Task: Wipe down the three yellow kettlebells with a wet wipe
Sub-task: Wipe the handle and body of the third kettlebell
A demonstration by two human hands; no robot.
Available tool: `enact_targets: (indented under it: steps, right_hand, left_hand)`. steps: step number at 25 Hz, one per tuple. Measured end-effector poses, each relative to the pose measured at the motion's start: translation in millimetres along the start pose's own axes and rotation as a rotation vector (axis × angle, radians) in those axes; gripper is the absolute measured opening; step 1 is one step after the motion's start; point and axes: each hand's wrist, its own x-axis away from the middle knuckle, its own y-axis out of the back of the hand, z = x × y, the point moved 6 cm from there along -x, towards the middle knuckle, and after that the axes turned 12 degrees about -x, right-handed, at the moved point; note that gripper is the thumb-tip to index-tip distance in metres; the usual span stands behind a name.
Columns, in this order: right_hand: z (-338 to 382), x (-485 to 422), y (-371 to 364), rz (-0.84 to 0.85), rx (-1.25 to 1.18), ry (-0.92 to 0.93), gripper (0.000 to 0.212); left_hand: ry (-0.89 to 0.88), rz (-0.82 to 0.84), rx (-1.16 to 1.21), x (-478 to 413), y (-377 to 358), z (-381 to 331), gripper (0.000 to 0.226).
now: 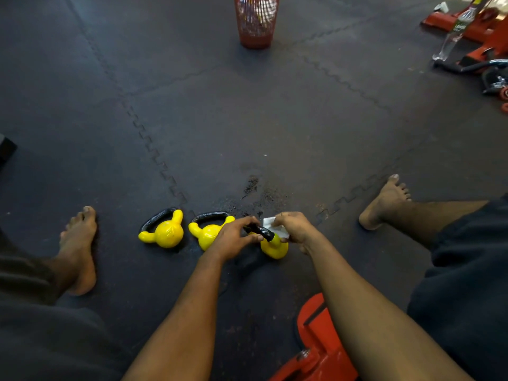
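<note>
Three small yellow kettlebells in a row on a dark rubber floor (247, 111) of interlocking tiles with toothed seams. Glossy, rounded yellow bodies; smooth black loop handles.

Left kettlebell (165, 232): lying tipped, handle away from the viewer, well apart from both hands.

Middle kettlebell (206, 235): lying likewise, partly hidden behind the left hand (233, 237).

Right kettlebell (275, 247): between the two hands, its shiny black handle (262, 232) pinched by the left fingertips, thumb below and fingers above.

Right hand (295, 226): fingers closed on a white, crumpled wet wipe (270, 222), pressed against the handle just beyond the left fingertips.

Wet, speckled patch (253, 188) on the floor just beyond the fingers.

Far beyond the hands: red plastic mesh basket (257, 20), tapering, holding pale crumpled contents.

Upper right: clear plastic bottle (453, 31), label unreadable, beside red metal equipment (483, 28).

Near edge, below the right forearm: red painted metal frame (316, 350) with a bolt.

Bare feet on either side; dark shorts at the frame edges.
</note>
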Motion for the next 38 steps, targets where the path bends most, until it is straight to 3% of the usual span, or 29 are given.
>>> enact_targets:
  steps: [3, 4, 5, 8, 9, 12, 18, 23, 25, 28, 31, 33, 36, 38]
  right_hand:
    - [6, 1, 33, -0.438, -0.008, 0.192, 0.012]
    - [9, 1, 40, -0.503, 0.036, 0.241, 0.012]
    - [10, -2, 37, -0.452, 0.067, 0.262, 0.013]
    - [1, -8, 2, -0.054, 0.16, 0.158, 0.021]
    - [0, -5, -5, 0.005, 0.168, 0.135, 0.023]
    - [6, -3, 4, -0.071, 0.192, 0.221, 0.025]
    - [9, -2, -7, -0.134, 0.437, 0.454, 0.034]
    - [8, -7, -15, -0.256, 0.574, 0.509, 0.035]
    - [16, -17, -16, -0.118, 0.643, 0.479, 0.036]
    - [33, -22, -10, 0.191, 0.7, 0.29, 0.038]
    - [40, -19, -11, 0.296, 0.79, 0.249, 0.036]
    - [37, -19, -13, 0.161, 0.759, 0.384, 0.032]
    - [5, 4, -18, -0.232, 0.62, 0.628, 0.024]
    - [-12, 20, -27, -0.421, 0.62, 0.662, 0.023]
  left_hand:
    - [0.064, -0.047, -0.034, 1, 0, 11, 0.035]
    - [0.071, -0.053, -0.029, 0, 1, 13, 0.032]
    - [0.07, -0.051, -0.031, -1, 1, 12, 0.031]
    - [0.082, -0.089, -0.026, -4, 0, 5, 0.029]
    - [0.092, -0.116, -0.026, -5, 0, 3, 0.029]
    - [0.126, -0.168, -0.027, -8, -3, 3, 0.027]
    - [0.157, -0.11, -0.083, -19, -2, 7, 0.028]
    - [0.158, -0.074, -0.144, -22, -3, 5, 0.032]
    - [0.166, -0.071, -0.17, -25, 0, 6, 0.032]
    - [0.143, -0.049, -0.156, -23, 1, 5, 0.03]
    - [0.154, -0.041, -0.128, -20, 0, 4, 0.032]
    - [0.175, -0.05, -0.121, -23, 1, 3, 0.033]
    - [0.18, -0.05, -0.128, -26, 2, 2, 0.032]
    - [0.176, -0.034, -0.123, -24, 2, 0, 0.032]
